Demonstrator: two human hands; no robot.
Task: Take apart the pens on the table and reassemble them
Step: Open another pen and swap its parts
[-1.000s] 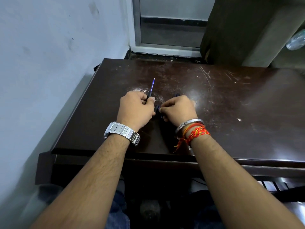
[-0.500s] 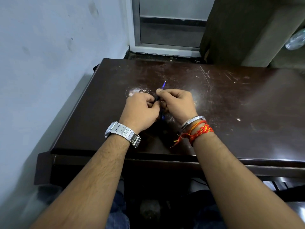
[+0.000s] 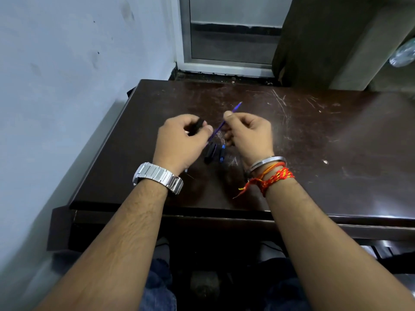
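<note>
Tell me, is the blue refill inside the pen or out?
Out. The bare blue refill is pinched in the right hand, with no barrel around it.

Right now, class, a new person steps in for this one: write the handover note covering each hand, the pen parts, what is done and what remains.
Left hand: closed on a dark pen piece.
Right hand: pinching the thin blue refill, tip pointing away.
On the table between the wrists: a dark pen part and a blue-ended part.
Done: one pen is apart.
Left: refit the refill, rejoin the loose parts.
</note>
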